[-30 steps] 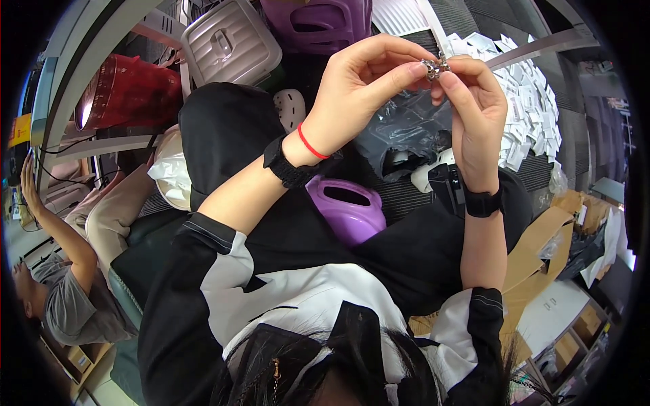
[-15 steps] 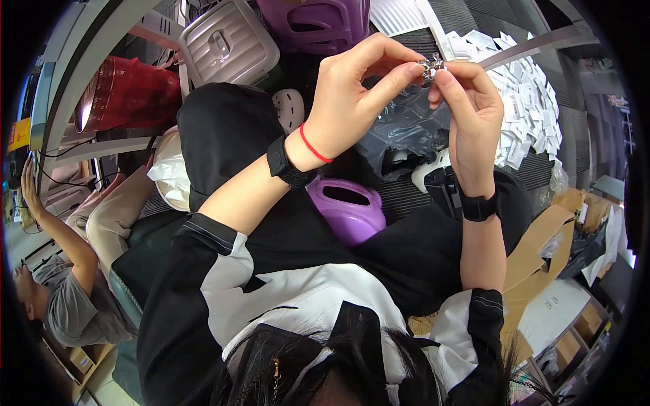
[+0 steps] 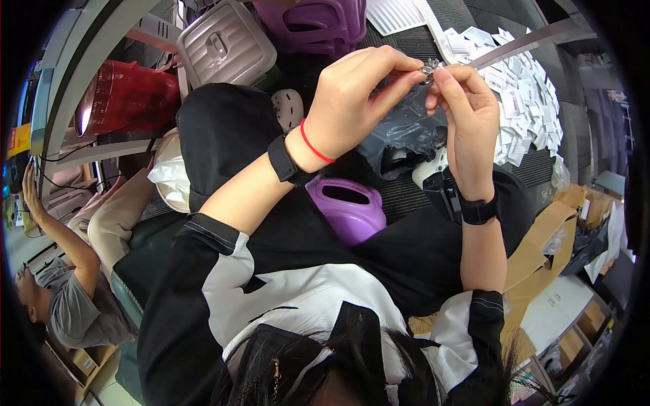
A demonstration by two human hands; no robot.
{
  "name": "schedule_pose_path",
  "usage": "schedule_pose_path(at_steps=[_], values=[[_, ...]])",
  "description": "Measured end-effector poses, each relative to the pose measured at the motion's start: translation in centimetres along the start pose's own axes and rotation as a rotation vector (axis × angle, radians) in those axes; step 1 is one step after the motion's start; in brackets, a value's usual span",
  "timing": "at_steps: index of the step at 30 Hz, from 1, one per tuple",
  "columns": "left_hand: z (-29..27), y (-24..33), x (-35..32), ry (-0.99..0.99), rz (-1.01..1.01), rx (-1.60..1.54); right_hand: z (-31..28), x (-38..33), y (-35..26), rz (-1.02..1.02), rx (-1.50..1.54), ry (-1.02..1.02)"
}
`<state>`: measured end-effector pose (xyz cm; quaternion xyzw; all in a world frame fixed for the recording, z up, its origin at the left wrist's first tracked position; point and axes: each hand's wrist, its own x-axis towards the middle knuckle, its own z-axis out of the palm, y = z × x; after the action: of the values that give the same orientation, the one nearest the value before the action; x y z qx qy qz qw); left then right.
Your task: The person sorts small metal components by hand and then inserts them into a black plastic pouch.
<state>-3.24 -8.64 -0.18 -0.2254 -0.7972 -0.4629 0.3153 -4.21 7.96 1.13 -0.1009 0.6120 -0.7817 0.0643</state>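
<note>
Left hand [image 3: 352, 93] and right hand [image 3: 472, 118] pinch a small metal piece [image 3: 427, 70] between their fingertips; below them lies a black bag [image 3: 401, 130], rightward white packets [image 3: 525, 101] partly behind a grey bar [image 3: 528, 49].

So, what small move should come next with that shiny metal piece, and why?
Probably a slight turn of the small shiny piece: the left hand and right hand both pinch it, and their grip partly hides it.
</note>
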Motion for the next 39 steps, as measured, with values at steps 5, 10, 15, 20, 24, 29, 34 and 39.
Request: schedule_pose_path(at_steps=[5,10,15,20,24,29,34,39], values=[[0.29,-0.07,0.05,-0.008,0.038,0.03,0.19,-0.37,-0.1,-0.006,-0.05,0.026],[0.63,0.22,-0.04,-0.021,-0.031,-0.037,-0.05,-0.6,-0.25,-0.05,-0.164,0.053],[0.74,0.33,-0.02,-0.032,-0.042,-0.066,0.0,-0.51,0.18,-0.339,-0.455,0.113],[0.7,0.32,0.17,-0.011,0.012,-0.068,0.31,-0.65,0.04,-0.401,-0.502,0.144],[0.64,0.48,0.06,-0.015,-0.016,-0.108,0.47,-0.59,0.03,-0.424,-0.51,0.158],[0.54,0.55,-0.22,-0.039,-0.135,-0.243,0.33,-0.08,-0.23,-0.562,-0.652,0.155],[0.5,0.49,-0.34,-0.09,-0.251,-0.362,0.55,0.12,-0.6,-0.695,-0.817,0.156],[0.39,0.64,-0.35,-0.1,-0.296,-0.405,0.61,0.21,-0.56,-0.707,-0.827,0.17]])
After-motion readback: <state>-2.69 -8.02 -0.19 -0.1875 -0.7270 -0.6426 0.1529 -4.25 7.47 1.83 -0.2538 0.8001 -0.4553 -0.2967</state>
